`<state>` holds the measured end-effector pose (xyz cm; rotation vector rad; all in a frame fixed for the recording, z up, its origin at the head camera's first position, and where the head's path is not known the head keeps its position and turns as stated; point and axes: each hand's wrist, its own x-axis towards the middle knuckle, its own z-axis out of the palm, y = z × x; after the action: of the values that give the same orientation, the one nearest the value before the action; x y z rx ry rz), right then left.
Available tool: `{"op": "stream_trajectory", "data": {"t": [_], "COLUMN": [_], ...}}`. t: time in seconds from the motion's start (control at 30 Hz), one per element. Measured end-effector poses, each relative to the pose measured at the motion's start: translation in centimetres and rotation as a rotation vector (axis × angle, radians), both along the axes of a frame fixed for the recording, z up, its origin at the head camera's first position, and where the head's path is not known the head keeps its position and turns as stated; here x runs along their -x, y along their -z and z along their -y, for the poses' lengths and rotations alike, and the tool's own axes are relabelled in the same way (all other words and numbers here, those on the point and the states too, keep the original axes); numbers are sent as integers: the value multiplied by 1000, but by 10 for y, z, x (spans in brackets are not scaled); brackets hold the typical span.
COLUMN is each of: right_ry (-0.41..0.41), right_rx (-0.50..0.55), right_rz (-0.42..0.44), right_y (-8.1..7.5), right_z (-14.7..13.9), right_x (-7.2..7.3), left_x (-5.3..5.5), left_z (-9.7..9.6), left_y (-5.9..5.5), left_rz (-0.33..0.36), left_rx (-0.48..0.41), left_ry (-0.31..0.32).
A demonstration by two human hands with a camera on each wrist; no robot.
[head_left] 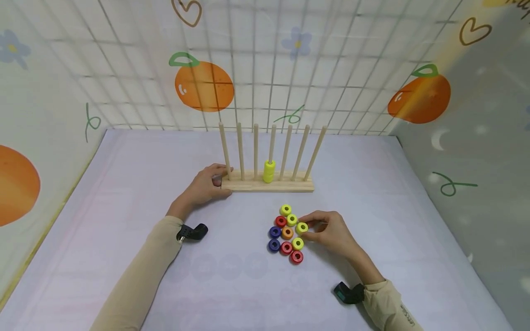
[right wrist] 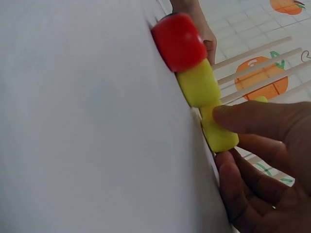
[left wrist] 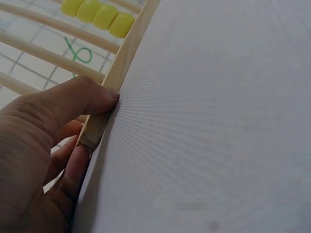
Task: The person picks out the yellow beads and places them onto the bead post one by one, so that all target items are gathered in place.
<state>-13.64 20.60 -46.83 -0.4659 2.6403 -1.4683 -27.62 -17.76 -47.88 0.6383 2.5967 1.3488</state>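
Note:
A wooden peg rack (head_left: 248, 185) stands on the table, with several upright pegs in a row. Yellow beads (head_left: 269, 171) are stacked on its middle peg, and they show at the top of the left wrist view. My left hand (head_left: 205, 185) grips the left end of the base, its thumb (left wrist: 99, 99) along the front edge. In front of the rack, my right hand (head_left: 331, 232) pinches a yellow bead (head_left: 302, 228) between thumb and fingers at the right side of a loose bead cluster. The bead is low, at the table surface in the right wrist view (right wrist: 221, 136).
The cluster holds red beads (head_left: 286, 248), dark blue beads (head_left: 274, 245), an orange bead (head_left: 287, 233) and more yellow beads (head_left: 297, 243). A white cloth covers the table (head_left: 232, 294). Behind the rack rises a grid wall (head_left: 265, 82) under a printed sheet.

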Motion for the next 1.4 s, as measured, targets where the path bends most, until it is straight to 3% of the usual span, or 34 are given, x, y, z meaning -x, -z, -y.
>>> {"op": "stream_trajectory", "data": {"t": [0.17,0.37,0.53,0.77,1.4], "right_ry": [16,15,39,41,23], "right_rx": [21,30,49,40,-15], "right_rz": [23,58,52,-7,-111], "right_y": [-1,1,-6,-19,-55], "right_z": [-1,-2,-3,-5,-3], "right_x": [0,-5,-5,-1,4], "left_x": [-1,-5,-2,-3,-3], "left_z": [-1,0,1,1,0], "left_y": [1,9,9,2,-1], "left_rz": [-10,9,-2,-1,-8], "left_rx": [9,4,6,20,5], "left_ry": [-10,-15,-13,-17,-17]}}
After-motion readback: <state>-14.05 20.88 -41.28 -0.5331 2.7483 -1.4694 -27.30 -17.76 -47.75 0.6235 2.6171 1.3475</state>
